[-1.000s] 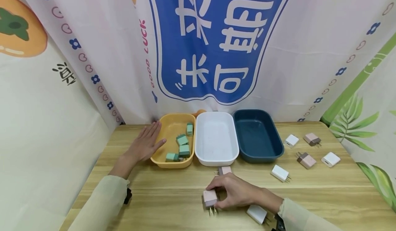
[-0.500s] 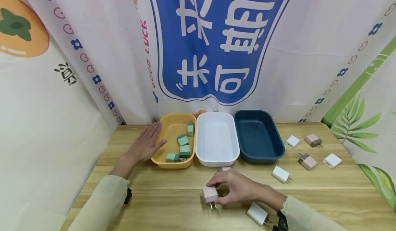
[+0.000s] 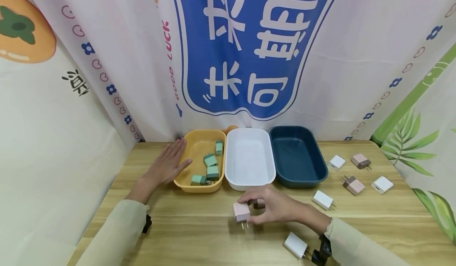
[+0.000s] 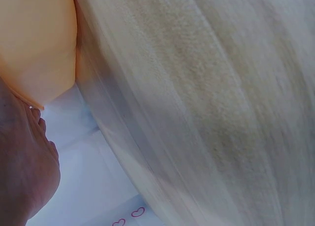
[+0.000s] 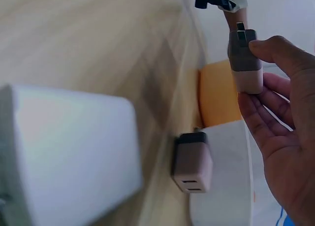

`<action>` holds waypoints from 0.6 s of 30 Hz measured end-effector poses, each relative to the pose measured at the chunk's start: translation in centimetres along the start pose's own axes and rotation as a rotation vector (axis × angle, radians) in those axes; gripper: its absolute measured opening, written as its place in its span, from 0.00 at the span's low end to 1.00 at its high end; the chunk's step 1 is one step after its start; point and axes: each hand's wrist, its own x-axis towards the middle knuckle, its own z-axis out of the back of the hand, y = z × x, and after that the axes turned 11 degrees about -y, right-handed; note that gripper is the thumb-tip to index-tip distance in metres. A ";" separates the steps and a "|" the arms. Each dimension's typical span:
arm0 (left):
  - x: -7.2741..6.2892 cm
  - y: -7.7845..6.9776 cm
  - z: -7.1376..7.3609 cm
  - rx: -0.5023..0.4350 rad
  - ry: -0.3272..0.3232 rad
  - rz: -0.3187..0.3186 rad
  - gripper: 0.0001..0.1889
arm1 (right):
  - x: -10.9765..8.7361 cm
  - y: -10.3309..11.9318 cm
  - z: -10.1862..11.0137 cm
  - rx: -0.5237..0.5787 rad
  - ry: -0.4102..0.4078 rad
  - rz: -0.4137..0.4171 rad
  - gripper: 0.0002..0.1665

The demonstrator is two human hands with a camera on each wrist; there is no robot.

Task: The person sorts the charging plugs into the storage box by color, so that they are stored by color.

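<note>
My right hand (image 3: 272, 206) pinches a pink and grey wall charger (image 3: 241, 211) between thumb and fingers, over the table in front of the white tray (image 3: 249, 179). The charger's metal prongs point toward me in the head view. In the right wrist view the thumb presses on its grey end, while the fingers lie along the pink one. A second pink charger (image 5: 193, 162) is on the table, partly hidden behind the hand in the head view. My left hand (image 3: 165, 165) rests with straight fingers against the left rim of the yellow tray (image 3: 194, 145), which contains several green chargers (image 3: 212, 173).
A dark blue tray (image 3: 297, 155) stands right of the white one. On the table's right side lie white chargers (image 3: 323, 200) and pink ones (image 3: 354, 185). Another white charger (image 3: 295, 245) is near my right wrist. A printed curtain (image 3: 149, 80) hangs behind the table.
My right hand has moved a little toward the trays with the pink charger, covering more of the second pink one. My left hand stays at the yellow tray.
</note>
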 end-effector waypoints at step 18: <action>0.1 0.0 0.0 -0.008 -0.015 -0.013 0.44 | 2.8 -1.4 4.1 0.040 -0.102 -0.151 0.24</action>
